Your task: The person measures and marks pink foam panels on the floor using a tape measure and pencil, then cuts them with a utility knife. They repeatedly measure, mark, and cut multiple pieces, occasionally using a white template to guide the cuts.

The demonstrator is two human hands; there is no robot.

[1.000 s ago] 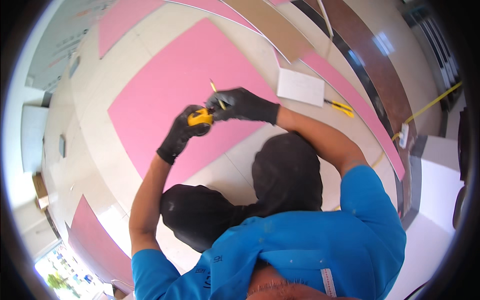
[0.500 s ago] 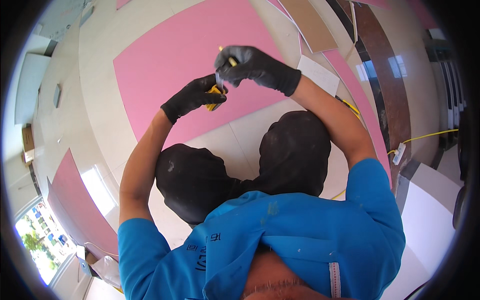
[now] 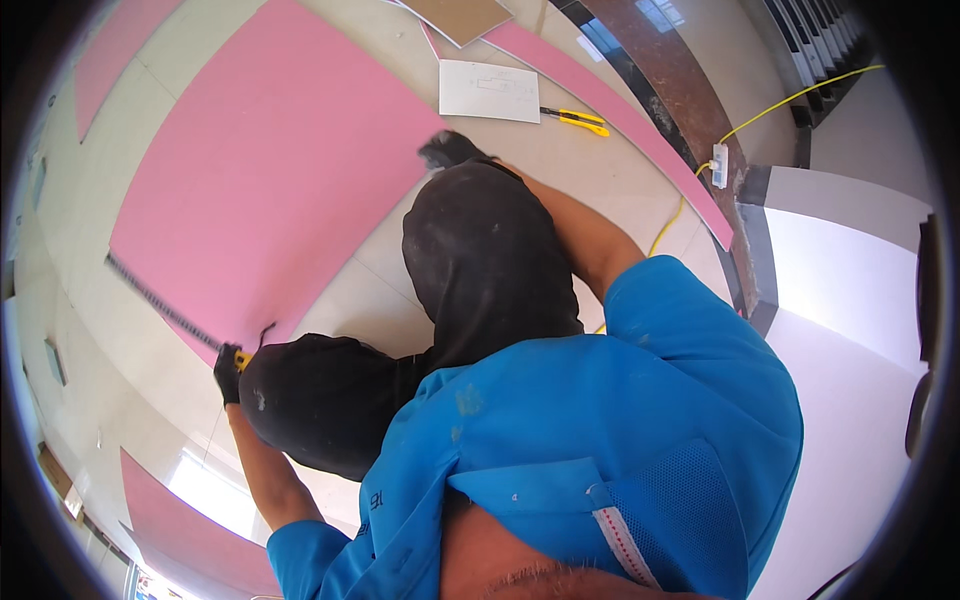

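While the left hand [image 3: 227, 374] grips a tape measure [image 3: 243, 360], the right hand [image 3: 452, 150], grip unclear, is at the pink panel [image 3: 270, 150].

Large panel [image 3: 265, 165] on floor [image 3: 378, 272], beyond left knee [image 3: 315, 395] and right knee [image 3: 490, 245]; sheet [image 3: 488, 92] and cutter knife [image 3: 578, 121] farther right.
Along large panel's left near edge: tape blade [image 3: 165, 308], running to tape measure [image 3: 243, 360] in left hand [image 3: 227, 376], just beside left knee. At large panel's right corner, just beyond right knee: right hand [image 3: 452, 150]; contact with panel unclear. Just right of sheet: cutter knife. Farther than sheet: small board [image 3: 460, 16], by far end of long strip [image 3: 625, 125] reaching to near right, past knife. Right of strip: socket block [image 3: 719, 165], with cord [image 3: 790, 100] leading far right. Second panel [image 3: 116, 62] at far left; third panel [image 3: 190, 520] at near left.
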